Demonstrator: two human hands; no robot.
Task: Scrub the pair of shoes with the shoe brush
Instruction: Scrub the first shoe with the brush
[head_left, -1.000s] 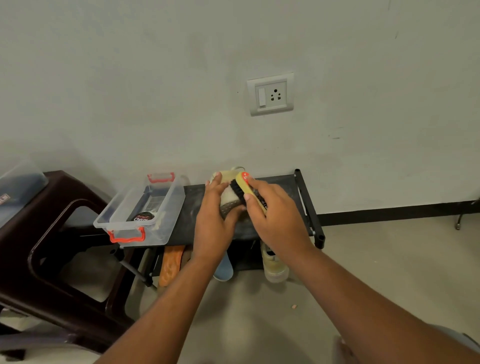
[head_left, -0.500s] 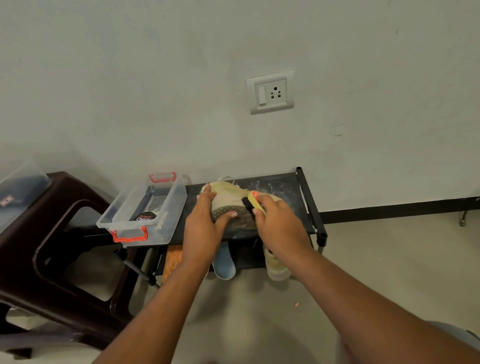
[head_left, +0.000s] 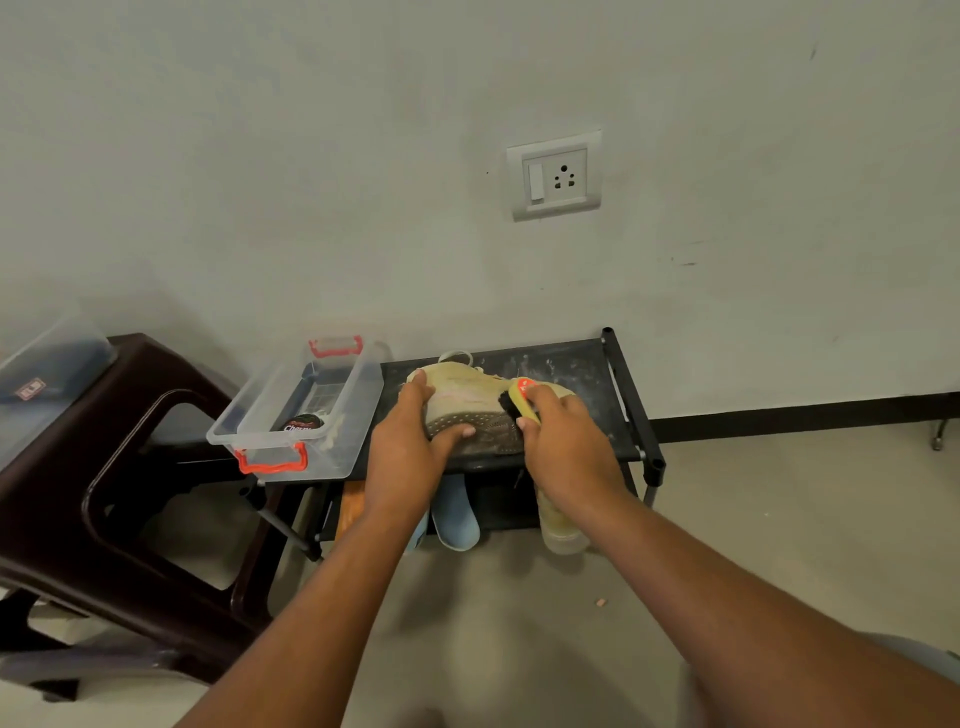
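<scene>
My left hand (head_left: 410, 452) holds the pale beige shoe (head_left: 467, 389) just below the centre of the frame. My fingers lie over its top edge and my thumb presses against the dotted sole, which faces me. The shoe lies tipped on its side on the black rack's top shelf (head_left: 576, 364), which is dusted with pale marks. My right hand (head_left: 566, 447) is wrapped around the shoe brush (head_left: 523, 397), a yellow one with a red label. Its dark bristles touch the right end of the shoe.

Left of the shoe, on the same shelf, sits a clear plastic box (head_left: 358, 415) with red handles. A round dark polish tin (head_left: 304, 422) lies inside it at the near end. At the far left of the frame is a dark brown plastic stool (head_left: 104, 467), with another clear container (head_left: 47, 374) on its upper corner.

Below the shelf, under my wrists, a light blue slipper (head_left: 457, 514) pokes out. Beside it, to the right, is what looks like the other pale shoe (head_left: 558, 525). A wall socket (head_left: 555, 175) sits above, right of centre.
</scene>
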